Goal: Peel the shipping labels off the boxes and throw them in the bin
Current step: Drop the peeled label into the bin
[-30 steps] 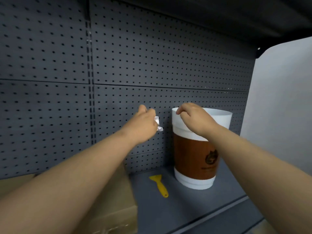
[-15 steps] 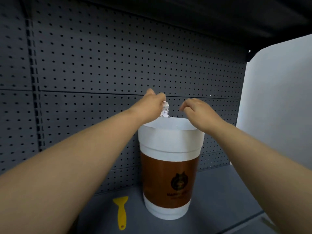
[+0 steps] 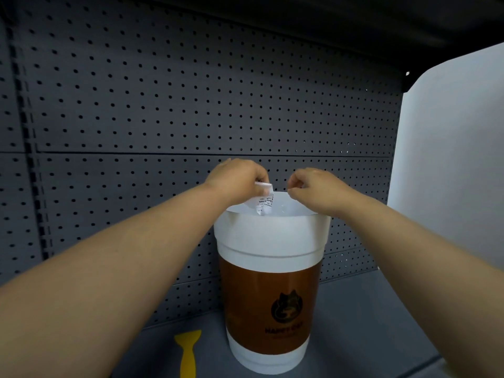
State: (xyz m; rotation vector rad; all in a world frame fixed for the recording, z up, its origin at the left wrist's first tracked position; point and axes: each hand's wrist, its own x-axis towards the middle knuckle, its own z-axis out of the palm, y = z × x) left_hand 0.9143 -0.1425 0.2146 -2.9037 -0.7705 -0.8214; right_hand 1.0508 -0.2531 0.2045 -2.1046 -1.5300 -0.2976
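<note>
Left hand (image 3: 240,177) pinched shut on a crumpled white shipping label with small black print (image 3: 263,204); the label hangs from the fingertips down into the mouth of the bin, its lower end already below the rim line. Right hand (image 3: 317,188) just beside it at 3 o'clock, fingers curled into a loose fist, thumb and forefinger tips together over the far rim; whether it holds a scrap of backing or nothing, cannot tell. Change over the last second: the left hand was short of the bin, off at its 9 o'clock with the label against the pegboard; half a second ago it reached the rim; now it is over the opening and the label dangles inside. Bin itself: tall white plastic bin shaped like a paper cup, with a brown band and a dark cat emblem (image 3: 268,293), standing on the grey shelf (image 3: 368,323). A yellow plastic scraper (image 3: 188,353) lies on the shelf at the bin's 8 o'clock, untouched. Dark grey perforated back panel (image 3: 163,105) behind; white side board (image 3: 450,159) at 3 o'clock. Judgement: the carry is done, only the release is left for this label. Adhesive may cling to the fingers; the right hand seems placed to strip it off. No boxes in view.
</note>
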